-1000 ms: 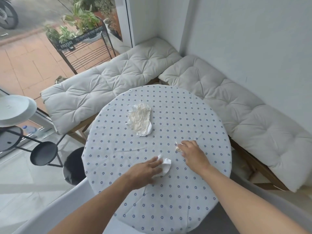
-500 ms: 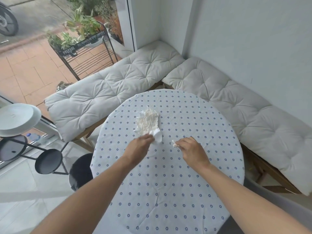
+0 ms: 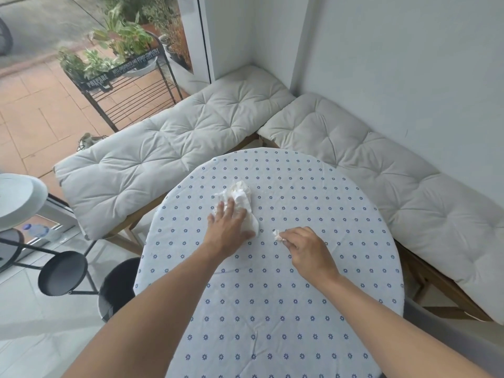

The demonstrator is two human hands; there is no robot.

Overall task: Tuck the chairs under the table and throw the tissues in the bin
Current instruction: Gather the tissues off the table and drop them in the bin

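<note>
A round table (image 3: 272, 309) with a blue-flowered white cloth stands in front of me. A large crumpled tissue (image 3: 240, 193) lies left of the table's middle. My left hand (image 3: 231, 227) rests on its near part with fingers stretched over it, and a white tissue fold shows beside the thumb. My right hand (image 3: 308, 249) pinches a small tissue scrap (image 3: 277, 234) just right of the left hand. A black bin (image 3: 117, 285) stands on the floor at the table's left edge.
Two cushioned benches (image 3: 169, 156) (image 3: 409, 186) line the corner behind the table. Black stools (image 3: 62, 272) and a white round tabletop (image 3: 16, 203) stand at the left. A grey chair edge (image 3: 428, 317) shows at the table's right.
My left hand carried a small tissue forward from the near table and now lies spread on the large tissue. My right hand keeps pinching the scrap. The view moved closer.
</note>
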